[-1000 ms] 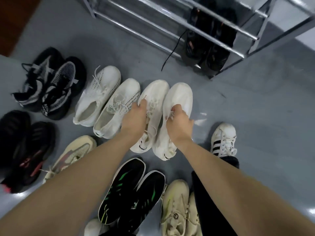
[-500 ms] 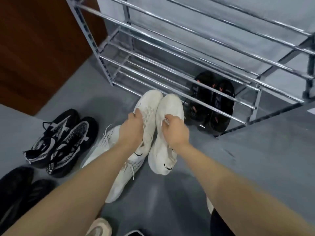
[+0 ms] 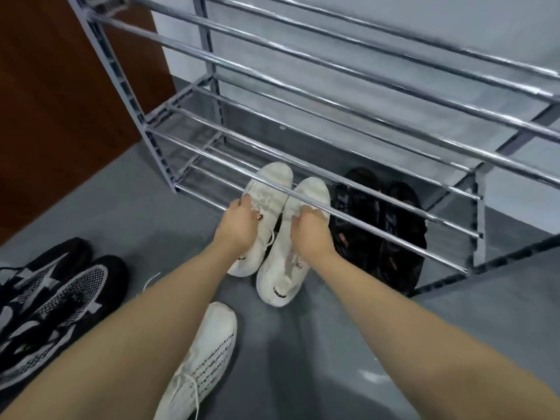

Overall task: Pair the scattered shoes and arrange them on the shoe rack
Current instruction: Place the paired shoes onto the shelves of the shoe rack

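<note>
Two white shoes [image 3: 274,225], a moment ago down on the floor, now slide onto the rack [image 3: 303,168]; left hand [image 3: 239,225] and right hand [image 3: 309,234] each grip one, nearly placed.

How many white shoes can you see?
3. The left hand holds one plain white sneaker, the right hand its match, toes under the rack rail. A speckled white knit sneaker lies on the floor. Others may be out of view.

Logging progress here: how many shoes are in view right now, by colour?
White shoes: 3, one in the left hand, one in the right hand, one on the floor.
Black shoes on the rack: 2.
Black-and-white shoes: 2.
Total: 7.
</note>
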Action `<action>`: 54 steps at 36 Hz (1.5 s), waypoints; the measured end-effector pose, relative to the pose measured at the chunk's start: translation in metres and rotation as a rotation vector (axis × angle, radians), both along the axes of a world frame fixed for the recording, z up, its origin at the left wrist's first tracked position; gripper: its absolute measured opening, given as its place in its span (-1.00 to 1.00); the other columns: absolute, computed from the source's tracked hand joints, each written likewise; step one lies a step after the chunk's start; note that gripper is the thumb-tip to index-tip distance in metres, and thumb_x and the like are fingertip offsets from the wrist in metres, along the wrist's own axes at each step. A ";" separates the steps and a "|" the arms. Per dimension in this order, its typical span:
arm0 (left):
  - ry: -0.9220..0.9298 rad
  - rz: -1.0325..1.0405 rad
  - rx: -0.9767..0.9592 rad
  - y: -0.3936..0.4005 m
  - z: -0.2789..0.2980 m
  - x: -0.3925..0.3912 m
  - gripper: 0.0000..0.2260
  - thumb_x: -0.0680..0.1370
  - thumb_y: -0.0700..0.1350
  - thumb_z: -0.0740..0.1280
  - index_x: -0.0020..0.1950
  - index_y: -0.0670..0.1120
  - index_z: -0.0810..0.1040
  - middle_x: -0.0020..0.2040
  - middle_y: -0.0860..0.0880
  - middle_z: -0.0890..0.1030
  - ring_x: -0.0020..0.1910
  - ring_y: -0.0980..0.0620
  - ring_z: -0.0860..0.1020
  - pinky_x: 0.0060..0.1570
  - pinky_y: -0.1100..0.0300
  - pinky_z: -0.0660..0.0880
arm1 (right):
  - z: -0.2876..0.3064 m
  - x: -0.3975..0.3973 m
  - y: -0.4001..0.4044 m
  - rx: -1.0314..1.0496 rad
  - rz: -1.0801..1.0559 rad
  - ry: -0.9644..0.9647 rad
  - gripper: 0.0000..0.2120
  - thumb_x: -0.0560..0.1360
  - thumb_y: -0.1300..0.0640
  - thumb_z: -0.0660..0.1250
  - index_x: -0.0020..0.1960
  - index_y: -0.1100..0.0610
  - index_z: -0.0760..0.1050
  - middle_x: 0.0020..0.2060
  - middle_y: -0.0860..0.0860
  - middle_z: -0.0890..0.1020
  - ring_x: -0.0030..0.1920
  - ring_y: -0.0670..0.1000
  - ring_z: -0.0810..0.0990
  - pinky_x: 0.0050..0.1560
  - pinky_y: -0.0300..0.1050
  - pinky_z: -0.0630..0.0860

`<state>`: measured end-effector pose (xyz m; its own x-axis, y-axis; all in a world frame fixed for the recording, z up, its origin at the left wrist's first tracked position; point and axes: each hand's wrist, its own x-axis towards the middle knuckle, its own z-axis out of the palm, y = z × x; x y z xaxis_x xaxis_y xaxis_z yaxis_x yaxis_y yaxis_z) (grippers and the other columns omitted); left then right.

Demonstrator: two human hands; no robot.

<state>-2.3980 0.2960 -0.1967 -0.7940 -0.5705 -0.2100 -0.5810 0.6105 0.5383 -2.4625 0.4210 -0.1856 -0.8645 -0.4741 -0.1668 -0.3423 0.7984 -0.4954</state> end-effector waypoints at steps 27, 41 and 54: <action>-0.192 -0.375 -0.624 0.035 0.003 0.089 -0.47 0.43 -0.30 0.29 0.38 -0.12 0.26 0.39 -0.09 0.21 0.32 -0.12 0.25 0.22 0.05 0.24 | -0.041 0.113 0.034 0.268 0.150 0.173 -0.48 0.40 0.05 0.40 0.29 0.00 0.29 0.39 -0.04 0.20 0.32 0.09 0.23 0.23 0.02 0.22; -0.080 -0.511 -0.553 0.020 0.004 0.088 -0.57 0.46 -0.37 0.21 0.30 -0.11 0.34 0.25 -0.01 0.41 0.30 0.02 0.31 -0.11 0.16 0.33 | -0.035 0.107 0.039 0.100 0.221 0.226 -0.65 0.44 0.39 0.13 0.12 0.06 0.38 0.09 -0.06 0.45 0.12 0.12 0.32 0.06 0.01 0.35; -0.067 -0.475 -0.562 0.016 0.029 0.034 -0.62 0.50 -0.33 0.24 0.28 -0.08 0.32 0.23 0.00 0.36 0.25 0.01 0.30 -0.30 0.20 0.37 | -0.007 0.052 0.025 -0.061 0.128 0.353 -0.76 0.44 0.40 0.19 0.03 0.16 0.45 -0.08 0.01 0.50 -0.07 0.08 0.29 -0.40 -0.08 0.31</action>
